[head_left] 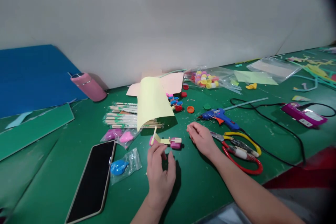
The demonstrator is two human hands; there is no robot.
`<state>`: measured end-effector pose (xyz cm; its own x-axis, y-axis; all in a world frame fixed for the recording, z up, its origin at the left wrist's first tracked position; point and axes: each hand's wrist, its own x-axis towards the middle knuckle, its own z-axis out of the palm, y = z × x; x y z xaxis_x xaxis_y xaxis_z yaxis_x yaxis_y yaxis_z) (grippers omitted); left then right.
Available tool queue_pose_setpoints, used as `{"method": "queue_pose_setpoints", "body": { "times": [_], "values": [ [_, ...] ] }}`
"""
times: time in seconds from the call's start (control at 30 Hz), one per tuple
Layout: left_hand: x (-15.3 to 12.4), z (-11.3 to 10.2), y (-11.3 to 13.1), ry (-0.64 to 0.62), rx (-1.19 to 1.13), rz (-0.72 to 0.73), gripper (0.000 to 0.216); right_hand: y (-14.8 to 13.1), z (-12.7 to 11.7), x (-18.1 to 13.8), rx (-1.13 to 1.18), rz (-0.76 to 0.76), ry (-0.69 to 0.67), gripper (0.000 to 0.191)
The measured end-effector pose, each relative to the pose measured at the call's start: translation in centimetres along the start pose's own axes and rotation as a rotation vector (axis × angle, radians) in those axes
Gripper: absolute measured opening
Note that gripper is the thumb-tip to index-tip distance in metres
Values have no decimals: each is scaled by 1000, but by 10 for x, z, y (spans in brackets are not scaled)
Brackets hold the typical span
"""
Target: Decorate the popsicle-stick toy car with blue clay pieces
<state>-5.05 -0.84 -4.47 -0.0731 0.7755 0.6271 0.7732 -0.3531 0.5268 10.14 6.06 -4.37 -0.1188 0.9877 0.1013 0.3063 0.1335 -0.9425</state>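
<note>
My left hand [159, 171] rests on the green table, its fingertips touching a small model [168, 141] made of pink caps, a yellow strip and a wooden stick. The fingers are loosely curled, pinching the model's left end. My right hand [201, 138] lies just to the right of the model, fingers curled downward, empty as far as I can see. A blue glue gun [220, 116] lies just beyond the right hand. Red and yellow scissors [240, 150] lie beside my right wrist.
A curled yellow sheet [152, 101] covers a pile of wooden sticks [120, 115]. A black phone [94, 178] and a bag with a blue cap [123, 166] lie left. Pink bottle [88, 85], bag of coloured caps [207, 78], purple device [304, 115] and black cable [275, 122] surround.
</note>
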Motion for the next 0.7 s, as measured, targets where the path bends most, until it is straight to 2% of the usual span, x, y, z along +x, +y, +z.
{"method": "queue_pose_setpoints", "body": {
  "times": [0.1,0.27,0.4,0.47,0.7],
  "values": [
    [-1,-4,1,29,3,45,13,-1,0,-1,-32,-74,81,33],
    [-2,-7,1,91,15,109,12,0,0,-5,-74,-173,224,36],
    [1,-9,-1,144,22,156,14,3,3,-6,-70,-247,331,18],
    [3,-10,-3,177,25,170,16,4,4,-6,-59,-278,358,13],
    [5,-12,-5,232,17,201,22,10,3,-6,-52,-333,408,21]
  ]
}}
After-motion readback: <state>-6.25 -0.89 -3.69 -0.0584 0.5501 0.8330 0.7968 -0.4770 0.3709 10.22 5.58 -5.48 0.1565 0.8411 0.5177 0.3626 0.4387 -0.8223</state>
